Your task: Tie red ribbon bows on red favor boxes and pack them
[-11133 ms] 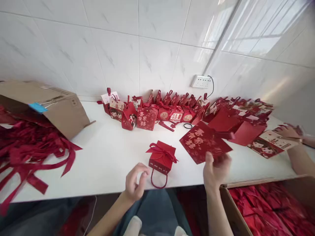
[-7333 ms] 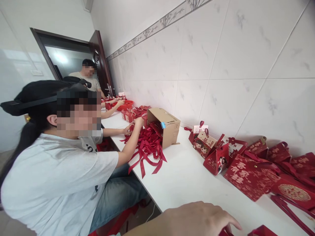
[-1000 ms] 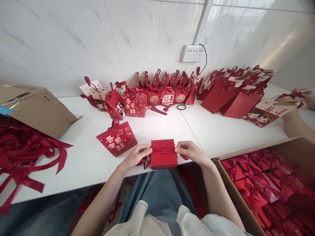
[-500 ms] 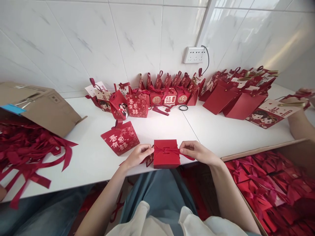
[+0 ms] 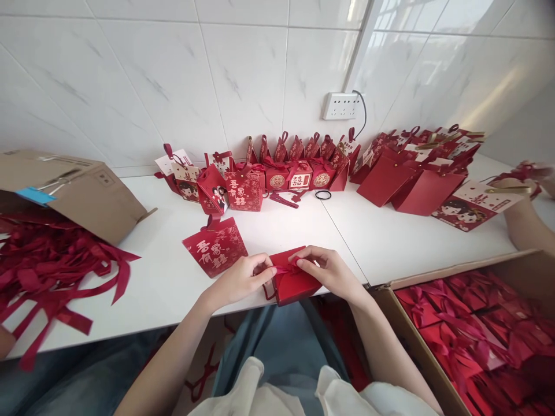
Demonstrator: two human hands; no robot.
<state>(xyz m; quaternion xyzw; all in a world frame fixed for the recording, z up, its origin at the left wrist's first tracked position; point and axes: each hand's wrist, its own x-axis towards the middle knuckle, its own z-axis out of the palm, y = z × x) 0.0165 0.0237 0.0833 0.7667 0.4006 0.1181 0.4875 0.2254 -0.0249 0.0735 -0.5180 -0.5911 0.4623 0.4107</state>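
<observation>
A small red box [image 5: 299,287] lies at the table's front edge, slightly turned, with a red ribbon [image 5: 284,269] across its top. My left hand [image 5: 251,274] pinches the ribbon at the box's left side. Over the box's upper right part, my right hand [image 5: 318,267] has thumb and fingers closed on the ribbon near its middle. A dark red cord loop hangs by the box's left side. Just left of my left hand stands a printed red gift box [image 5: 217,245] with a ribbon handle.
Red gift boxes [image 5: 299,174] line the wall, with larger bags [image 5: 427,188] at right. A cardboard box [image 5: 104,196] and loose ribbons [image 5: 56,260] are at left. An open carton [image 5: 411,277] holds red boxes. Another person's arm [image 5: 526,222] is far right.
My right hand has moved left from the box's right side to over its top. The box has turned a little, and the ribbon is now gathered between my hands. The view has shifted slightly.
</observation>
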